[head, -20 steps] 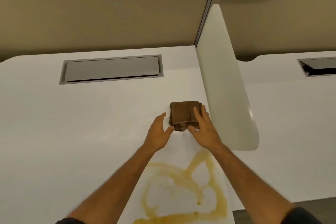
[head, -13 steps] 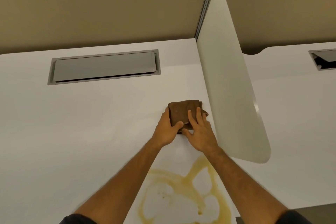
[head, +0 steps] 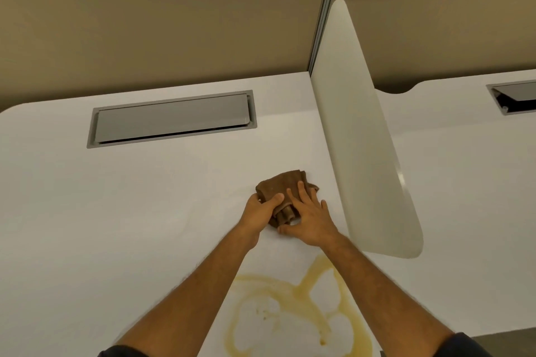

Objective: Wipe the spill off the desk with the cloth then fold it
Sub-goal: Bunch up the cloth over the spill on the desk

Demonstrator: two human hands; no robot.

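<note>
From the head view, the only 1 there is, the brown cloth (head: 282,187) lies bunched on the white desk (head: 116,211), just beside the white divider panel (head: 359,153) and beyond the spill (head: 298,307), a yellowish ring of liquid near the front edge. The left hand (head: 259,211) grips the cloth's near left side, thumb on top and fingers curled under the folds. The right hand (head: 311,216) rests across the cloth with its fingers spread and fairly straight, pressing down rather than clasping, the thumb on the desk by the cloth's near edge. The spill looks untouched, so wiping has probably not begun. The risks from here, as I judge them: a thick wad dragged through the puddle may push liquid toward the front edge and over it rather than soak it up; both forearms hang directly above the ring and could smear it if lowered; a sweep to the right could knock the cloth against the divider. A grey cable hatch (head: 172,119) sits well away at the back.
</note>
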